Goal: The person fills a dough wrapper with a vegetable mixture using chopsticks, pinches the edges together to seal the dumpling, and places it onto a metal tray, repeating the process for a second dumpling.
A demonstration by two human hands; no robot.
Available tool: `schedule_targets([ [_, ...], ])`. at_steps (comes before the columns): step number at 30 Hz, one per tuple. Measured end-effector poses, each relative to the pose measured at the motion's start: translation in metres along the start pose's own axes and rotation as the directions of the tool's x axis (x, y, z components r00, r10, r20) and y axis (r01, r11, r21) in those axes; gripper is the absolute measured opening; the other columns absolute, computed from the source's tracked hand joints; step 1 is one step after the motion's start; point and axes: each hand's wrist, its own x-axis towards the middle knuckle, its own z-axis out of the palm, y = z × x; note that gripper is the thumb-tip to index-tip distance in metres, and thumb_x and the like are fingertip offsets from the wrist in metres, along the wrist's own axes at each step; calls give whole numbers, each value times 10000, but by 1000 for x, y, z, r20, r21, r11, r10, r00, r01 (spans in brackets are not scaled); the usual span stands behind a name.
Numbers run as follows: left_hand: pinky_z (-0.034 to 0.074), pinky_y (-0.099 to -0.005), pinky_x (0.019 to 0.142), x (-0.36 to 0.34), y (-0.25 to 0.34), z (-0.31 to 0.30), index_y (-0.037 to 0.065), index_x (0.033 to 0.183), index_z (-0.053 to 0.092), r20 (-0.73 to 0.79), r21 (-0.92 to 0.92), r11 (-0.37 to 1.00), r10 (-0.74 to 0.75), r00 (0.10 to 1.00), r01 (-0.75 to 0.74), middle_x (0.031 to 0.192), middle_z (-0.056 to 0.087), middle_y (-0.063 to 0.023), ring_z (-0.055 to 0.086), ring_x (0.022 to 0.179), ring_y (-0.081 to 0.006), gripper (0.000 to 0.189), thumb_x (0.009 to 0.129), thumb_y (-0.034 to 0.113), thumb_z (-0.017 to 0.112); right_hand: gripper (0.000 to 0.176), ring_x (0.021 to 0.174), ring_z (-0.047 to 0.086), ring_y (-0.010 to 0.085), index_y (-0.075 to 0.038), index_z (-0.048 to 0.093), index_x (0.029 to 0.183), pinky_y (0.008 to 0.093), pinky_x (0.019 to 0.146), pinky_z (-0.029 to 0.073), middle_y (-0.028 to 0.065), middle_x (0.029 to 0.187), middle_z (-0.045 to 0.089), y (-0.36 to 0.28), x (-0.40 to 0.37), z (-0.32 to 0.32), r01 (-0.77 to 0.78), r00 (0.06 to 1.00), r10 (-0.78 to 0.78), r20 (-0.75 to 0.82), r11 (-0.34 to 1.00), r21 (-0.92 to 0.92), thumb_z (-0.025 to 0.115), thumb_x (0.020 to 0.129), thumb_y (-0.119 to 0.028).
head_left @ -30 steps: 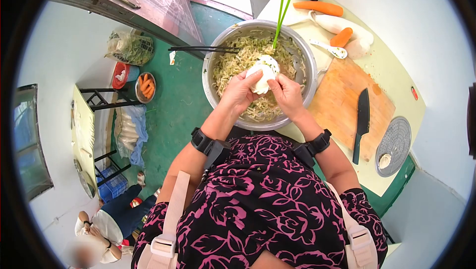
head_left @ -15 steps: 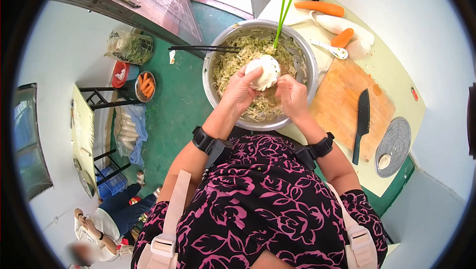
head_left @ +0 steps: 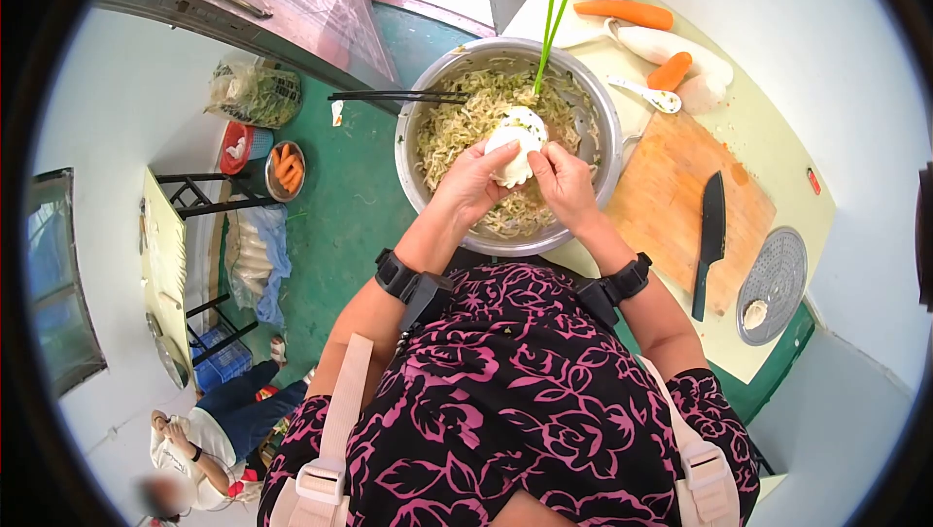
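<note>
Left hand (head_left: 471, 182) and right hand (head_left: 570, 187) are pinching white dough (head_left: 509, 160) together; hovering over metal bowl (head_left: 608, 153) of shredded vegetables (head_left: 445, 138).

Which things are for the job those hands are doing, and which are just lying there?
Seem part of the job:
left hand, holding dough
right hand, at the dough's edge
bowl
shredded food inside it
green chopsticks, standing in it

Seem just lying there:
knife, on the board
carrots
radish
spoon
</note>
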Motion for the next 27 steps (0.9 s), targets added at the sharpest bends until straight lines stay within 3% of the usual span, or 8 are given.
schedule_targets([
  [4, 476, -305, 717, -3, 2, 5, 67, 1014, 534, -28, -119, 992, 37, 999, -40, 953, 582, -40, 569, 844, -144, 234, 787, 114, 569, 260, 453, 457, 263, -8, 443, 644, 338, 442, 355, 153, 537, 454, 2, -1, 4, 5, 999, -4, -33, 1000, 2, 502, 829, -180],
  [8, 461, -307, 726, -2, 3, 8, 88, 1020, 533, -60, -81, 994, 73, 996, -78, 962, 579, -27, 559, 859, -139, 241, 787, 135, 572, 278, 438, 451, 261, -5, 442, 637, 337, 436, 351, 154, 522, 449, 1, -4, 6, -20, 996, 21, -84, 1000, 16, 497, 834, -193],
  [11, 454, -304, 702, -3, 5, 8, 113, 1016, 531, -83, 5, 998, 67, 994, -67, 955, 574, -6, 547, 853, -125, 255, 781, 193, 590, 301, 426, 436, 253, -2, 454, 633, 326, 428, 346, 147, 513, 450, 5, -9, 2, -135, 991, 133, 32, 988, 79, 495, 838, -219],
  [14, 458, -307, 677, -5, 9, 6, 118, 1000, 541, -115, 22, 1000, 5, 993, -3, 925, 580, -1, 548, 827, -117, 242, 783, 214, 589, 323, 420, 415, 243, -3, 467, 634, 313, 426, 339, 139, 505, 444, 13, -11, -11, -263, 965, 239, 109, 905, 333, 500, 837, -252],
  [17, 464, -309, 667, -1, 7, -1, 116, 993, 545, -132, 58, 997, -42, 990, 50, 899, 585, 2, 550, 808, -112, 234, 791, 230, 580, 329, 432, 408, 243, -6, 473, 640, 311, 433, 339, 134, 513, 436, 14, -7, -4, -226, 974, 220, 53, 959, 170, 504, 833, -271],
  [20, 472, -304, 659, -1, 5, 0, 112, 990, 545, -135, 75, 996, -45, 990, 55, 889, 587, 3, 552, 795, -108, 230, 799, 237, 569, 325, 451, 416, 245, -10, 471, 639, 315, 443, 342, 133, 529, 432, 5, -6, -3, -37, 998, 36, 43, 999, 40, 512, 828, -270],
  [27, 480, -315, 688, 0, -1, -1, 106, 1010, 530, -99, 71, 996, -44, 994, 52, 924, 577, -10, 555, 822, -114, 253, 800, 243, 565, 302, 460, 434, 270, -7, 458, 630, 333, 446, 346, 154, 549, 448, 1, -1, 3, 15, 1000, -15, 10, 1000, 21, 517, 824, -232],
])
